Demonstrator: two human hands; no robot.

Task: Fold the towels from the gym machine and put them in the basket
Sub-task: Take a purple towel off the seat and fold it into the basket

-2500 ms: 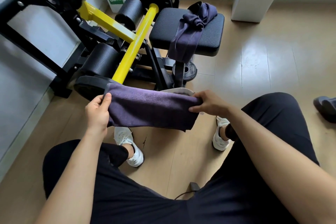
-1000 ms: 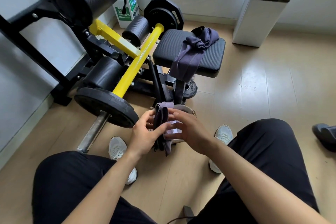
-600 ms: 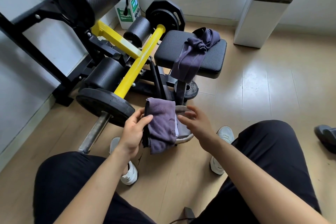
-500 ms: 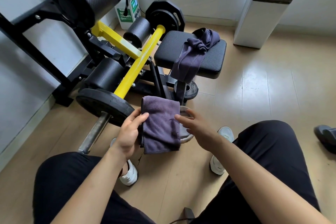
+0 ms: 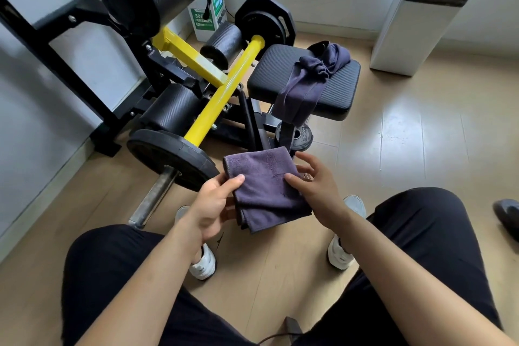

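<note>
A folded purple towel (image 5: 266, 188) is held flat in front of my knees. My left hand (image 5: 213, 205) pinches its left edge, thumb on top and fingers underneath. My right hand (image 5: 314, 185) lies on its right edge with the thumb pressing on the cloth and the fingers loosely spread. A second, crumpled purple towel (image 5: 306, 84) hangs over the black seat pad (image 5: 337, 87) of the gym machine (image 5: 219, 93). The towel in my hands hides the basket.
A weight plate on a steel bar (image 5: 171, 154) sits just left of the towel. A small plate (image 5: 297, 135) lies under the seat. A white unit (image 5: 407, 31) stands at the back right, and a dark shoe (image 5: 508, 216) at the right edge.
The long strip was folded in half and turned flat. My right hand has shifted onto the towel's right edge, and my left thumb has moved on top of it.
</note>
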